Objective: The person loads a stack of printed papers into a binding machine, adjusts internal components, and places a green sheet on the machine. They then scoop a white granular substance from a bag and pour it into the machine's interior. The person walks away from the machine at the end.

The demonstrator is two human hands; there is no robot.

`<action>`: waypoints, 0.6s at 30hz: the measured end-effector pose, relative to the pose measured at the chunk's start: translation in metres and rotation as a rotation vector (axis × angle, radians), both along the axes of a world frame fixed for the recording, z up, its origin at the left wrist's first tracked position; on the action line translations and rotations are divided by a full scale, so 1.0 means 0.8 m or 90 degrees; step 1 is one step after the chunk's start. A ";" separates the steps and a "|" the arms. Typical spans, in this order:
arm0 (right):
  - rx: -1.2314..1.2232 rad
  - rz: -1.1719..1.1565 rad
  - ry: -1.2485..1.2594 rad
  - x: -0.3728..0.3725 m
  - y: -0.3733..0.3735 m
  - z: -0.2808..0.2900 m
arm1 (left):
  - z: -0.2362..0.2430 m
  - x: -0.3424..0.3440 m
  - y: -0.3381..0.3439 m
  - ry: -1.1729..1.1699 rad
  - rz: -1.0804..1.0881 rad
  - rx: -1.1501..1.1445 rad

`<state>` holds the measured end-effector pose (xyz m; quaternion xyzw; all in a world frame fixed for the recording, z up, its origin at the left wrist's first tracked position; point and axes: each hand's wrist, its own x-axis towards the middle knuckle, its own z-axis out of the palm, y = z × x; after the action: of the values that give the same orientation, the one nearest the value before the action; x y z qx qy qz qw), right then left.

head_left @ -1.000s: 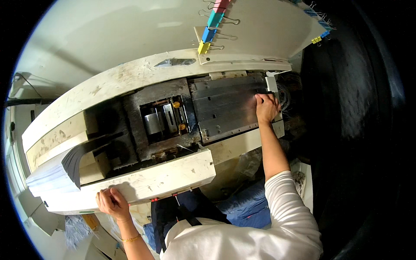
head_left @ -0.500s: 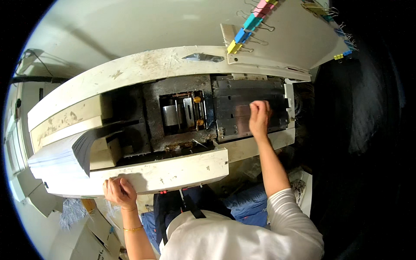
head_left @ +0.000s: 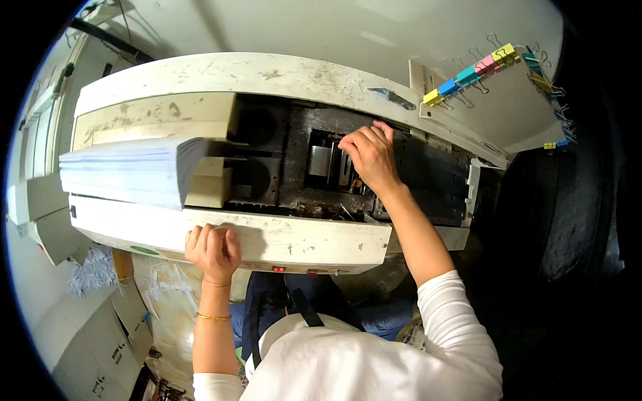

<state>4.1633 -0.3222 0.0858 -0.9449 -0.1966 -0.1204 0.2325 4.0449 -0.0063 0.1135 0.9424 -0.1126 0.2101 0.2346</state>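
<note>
Cream-painted metal, scuffed and spotted with brown stains, forms the outer shell of a long machine (head_left: 267, 72) that lies across the view in front of the person. Sunk into the machine's middle is dark, grimy metal around a square opening holding a silver roller (head_left: 320, 160); right of this, the machine's bed is a flat dark plate (head_left: 431, 177). On the machine's left end rests a thick stack of paper (head_left: 124, 170).

The left hand (head_left: 212, 254) lies at the machine's near edge, on the front panel (head_left: 314, 242), its fingers curled close together; I cannot tell whether they grip the edge. The right hand (head_left: 371, 157) is over the right side of the machine's opening, fingers bent and close together; whether they pinch anything is hidden from this angle.

Red switches (head_left: 278, 269) sit low on the machine's near face. At the machine's far right corner, a row of coloured binder clips (head_left: 471, 73) runs along a pale board (head_left: 498, 117). Behind the machine stands a pale wall (head_left: 321, 40). Left of the machine are white boxes (head_left: 53, 214); below its left end hangs a bundle of pale strips (head_left: 97, 271), above a stained, littered floor (head_left: 184, 307). Right of the machine, the room falls into darkness.
</note>
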 end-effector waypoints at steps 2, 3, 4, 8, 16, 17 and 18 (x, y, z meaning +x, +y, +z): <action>-0.030 0.004 -0.014 0.006 0.010 -0.004 | -0.003 0.001 0.003 -0.026 -0.001 -0.006; -0.033 0.016 -0.007 0.008 0.012 -0.007 | -0.005 0.000 0.004 -0.038 -0.001 -0.011; -0.044 0.030 -0.006 0.010 0.015 -0.010 | -0.004 0.000 0.005 -0.035 -0.004 -0.011; -0.066 0.039 0.024 0.010 0.022 -0.010 | -0.001 -0.001 0.004 -0.029 -0.008 -0.017; -0.059 -0.091 0.076 -0.020 -0.022 0.028 | -0.002 -0.001 0.006 -0.052 -0.003 -0.024; -0.062 -0.125 0.149 -0.034 -0.046 0.023 | -0.002 -0.002 0.007 -0.053 -0.001 -0.023; -0.066 -0.164 0.221 -0.052 -0.070 0.017 | -0.003 -0.002 0.007 -0.060 -0.002 -0.030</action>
<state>4.1220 -0.3785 0.0992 -0.9795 -0.0372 0.0255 0.1965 4.0431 -0.0009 0.1110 0.9254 -0.1201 0.2566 0.2515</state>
